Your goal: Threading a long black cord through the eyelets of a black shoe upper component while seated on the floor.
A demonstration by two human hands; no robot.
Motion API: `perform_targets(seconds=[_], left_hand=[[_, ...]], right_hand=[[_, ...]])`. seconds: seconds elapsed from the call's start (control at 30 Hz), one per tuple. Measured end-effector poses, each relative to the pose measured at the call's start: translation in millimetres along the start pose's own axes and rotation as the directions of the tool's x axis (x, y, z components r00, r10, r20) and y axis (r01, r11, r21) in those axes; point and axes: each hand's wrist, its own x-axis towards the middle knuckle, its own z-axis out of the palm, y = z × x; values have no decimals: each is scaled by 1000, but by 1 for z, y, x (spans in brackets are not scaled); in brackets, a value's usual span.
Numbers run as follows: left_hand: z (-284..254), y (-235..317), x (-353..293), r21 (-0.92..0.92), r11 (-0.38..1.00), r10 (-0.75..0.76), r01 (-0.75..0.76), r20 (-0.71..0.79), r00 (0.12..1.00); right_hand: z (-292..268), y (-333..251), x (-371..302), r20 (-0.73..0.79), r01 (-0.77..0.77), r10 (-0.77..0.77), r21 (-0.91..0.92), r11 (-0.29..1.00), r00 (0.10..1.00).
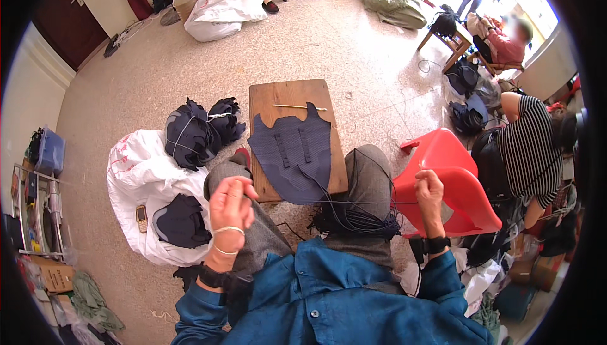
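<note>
A flat dark navy shoe upper (292, 149) lies on a small wooden bench (288, 95) between my knees, with two rows of slots down its middle. A thin dark cord runs from the slots toward my lap. My right hand (430, 187) is raised at the right, fingers closed on a taut dark cord (373, 203) stretching leftward. My left hand (232, 206) hovers left of the upper, thumb and fingertips together; anything between them is too small to make out. A bundle of dark cords (354, 218) rests across my lap. A thin yellowish stick (300, 107) lies on the bench's far part.
Tied bundles of dark cut pieces (190, 133) sit at the left by a white sack (129, 168) bearing a phone (141, 218). A red plastic chair (442, 168) stands at my right, near a person in a striped shirt (531, 139). Other people sit farther back.
</note>
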Motion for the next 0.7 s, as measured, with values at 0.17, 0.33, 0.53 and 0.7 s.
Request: perform_targets(seconds=[0.17, 0.33, 0.53, 0.7], left_hand=[[48, -40, -15, 469, 837, 69, -282, 421, 905], [66, -51, -18, 530, 611, 160, -588, 645, 747], [61, -65, -27, 548, 646, 45, -532, 668, 743], [57, -64, -37, 483, 769, 52, -420, 607, 793]], right_hand=[[82, -92, -19, 478, -331, 196, 218, 918, 856], [135, -122, -28, 825, -500, 55, 287, 817, 563], [156, -116, -46, 819, -749, 124, 437, 498, 560], [161, -116, -51, 818, -825, 219, 444, 350, 532]])
